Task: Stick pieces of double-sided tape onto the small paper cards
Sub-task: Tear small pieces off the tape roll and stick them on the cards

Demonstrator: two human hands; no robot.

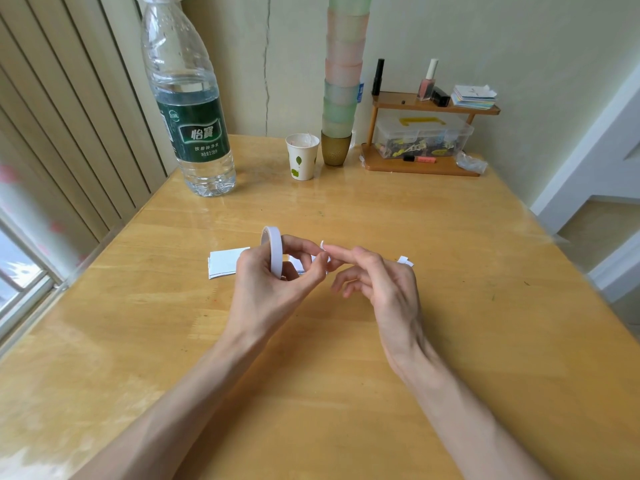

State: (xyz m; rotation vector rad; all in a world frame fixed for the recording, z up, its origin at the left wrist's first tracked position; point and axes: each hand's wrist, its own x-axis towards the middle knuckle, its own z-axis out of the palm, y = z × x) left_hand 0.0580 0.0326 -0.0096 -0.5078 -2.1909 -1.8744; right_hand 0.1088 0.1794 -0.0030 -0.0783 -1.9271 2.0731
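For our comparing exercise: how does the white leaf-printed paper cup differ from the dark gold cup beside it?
The white leaf-printed paper cup bears green prints; the dark gold cup is one colour. The paper cup stands alone, mouth open; the gold cup carries a tall stack of pastel cups. Both stand upright on the wooden table.

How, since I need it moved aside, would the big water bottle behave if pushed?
The water bottle holds much water, so probably heavy. Tall on a narrow base, it may tip if pushed high; low, it likely slides.
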